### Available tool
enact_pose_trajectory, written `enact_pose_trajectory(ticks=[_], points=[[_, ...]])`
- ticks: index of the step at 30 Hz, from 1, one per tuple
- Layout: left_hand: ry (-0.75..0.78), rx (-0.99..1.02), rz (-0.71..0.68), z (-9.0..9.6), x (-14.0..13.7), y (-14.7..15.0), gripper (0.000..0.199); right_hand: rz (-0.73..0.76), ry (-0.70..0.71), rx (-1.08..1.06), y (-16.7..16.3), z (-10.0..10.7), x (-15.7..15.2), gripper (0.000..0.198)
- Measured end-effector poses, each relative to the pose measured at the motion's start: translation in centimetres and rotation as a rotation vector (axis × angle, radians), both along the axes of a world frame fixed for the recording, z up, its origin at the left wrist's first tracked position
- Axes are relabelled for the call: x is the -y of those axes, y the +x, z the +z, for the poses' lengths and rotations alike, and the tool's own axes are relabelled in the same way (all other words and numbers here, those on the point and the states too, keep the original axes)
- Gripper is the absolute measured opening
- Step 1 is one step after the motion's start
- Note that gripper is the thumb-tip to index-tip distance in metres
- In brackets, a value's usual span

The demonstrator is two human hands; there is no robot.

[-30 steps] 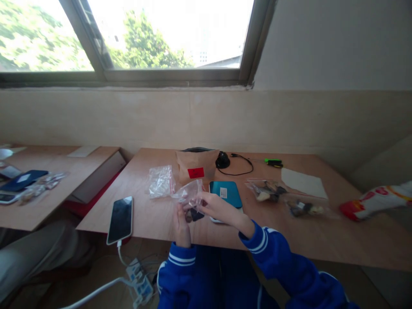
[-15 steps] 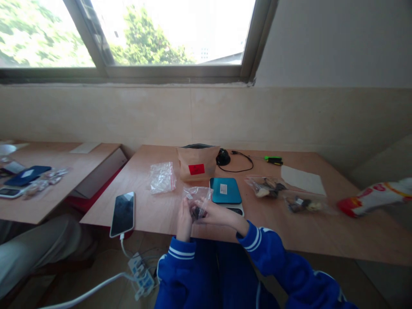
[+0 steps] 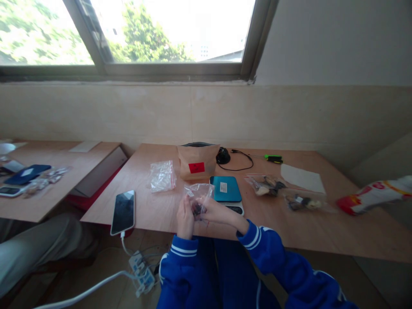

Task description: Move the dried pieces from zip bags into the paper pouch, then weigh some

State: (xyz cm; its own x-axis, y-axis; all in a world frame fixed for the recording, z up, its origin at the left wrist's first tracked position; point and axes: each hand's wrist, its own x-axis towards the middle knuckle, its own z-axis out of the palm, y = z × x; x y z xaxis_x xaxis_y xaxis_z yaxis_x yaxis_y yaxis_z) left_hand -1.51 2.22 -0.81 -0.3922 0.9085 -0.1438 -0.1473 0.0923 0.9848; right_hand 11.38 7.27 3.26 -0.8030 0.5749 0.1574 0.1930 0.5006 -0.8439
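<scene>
Between my two hands is a clear plastic bag with small dark pieces inside, held above the table's front edge. My left hand grips its left side, fingers pointing up. From the right, my right hand is closed on the bag's other side; its fingertips are partly hidden by the plastic. Just behind my right hand lies a digital scale with a blue top. Beyond the bag stands a brown paper pouch with a red label. To its left is a stack of clear zip bags.
A phone on a charging cable overhangs the front left edge. Filled bags, white paper, a screwdriver and a red-white package lie to the right. A power strip is below. Another person's leg shows at left.
Both hands stay on the plastic bag, which has shifted very slightly to the right. The rest of the table is unchanged; the view has tilted a little.
</scene>
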Motion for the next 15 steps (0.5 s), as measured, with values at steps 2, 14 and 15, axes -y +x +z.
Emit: enact_pose_trajectory(ticks=[2, 14, 15], points=[[-0.005, 0.011, 0.011, 0.2, 0.0, 0.0, 0.057, 0.018, -0.049, -0.015, 0.1, 0.3, 0.2, 0.011], [-0.033, 0.0, 0.028, 1.0, 0.8, 0.3, 0.057, 0.042, -0.049, 0.025, -0.7, 1.0, 0.7, 0.028], [-0.041, 0.024, 0.015, 1.1, 0.9, 0.3, 0.058, 0.029, -0.058, 0.018, -0.7, 0.9, 0.8, 0.023]])
